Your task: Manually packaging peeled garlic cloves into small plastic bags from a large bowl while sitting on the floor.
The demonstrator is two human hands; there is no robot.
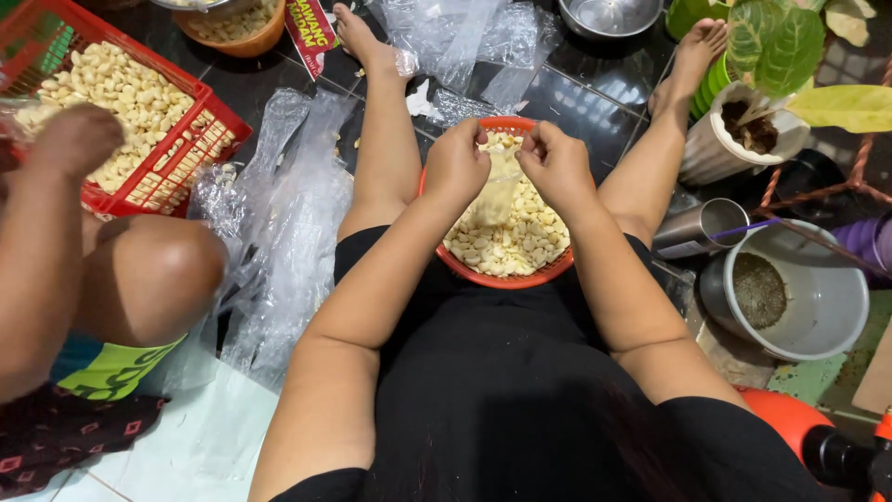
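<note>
Small clear plastic bag (499, 191), partly filled with pale peeled garlic cloves, hanging over round orange plastic basket (557, 267) in your lap. Your left hand (455, 163) and right hand (556, 163) pinching bag mouth, holding it open. Basket holding more cloves. Co-worker's hand (74, 139) reaching over red plastic crate (218, 125) of cloves.

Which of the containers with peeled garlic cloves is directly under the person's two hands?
The round orange basket between the person's legs. The red rectangular crate lies far left by another person; the orange bowl sits at the top.
</note>
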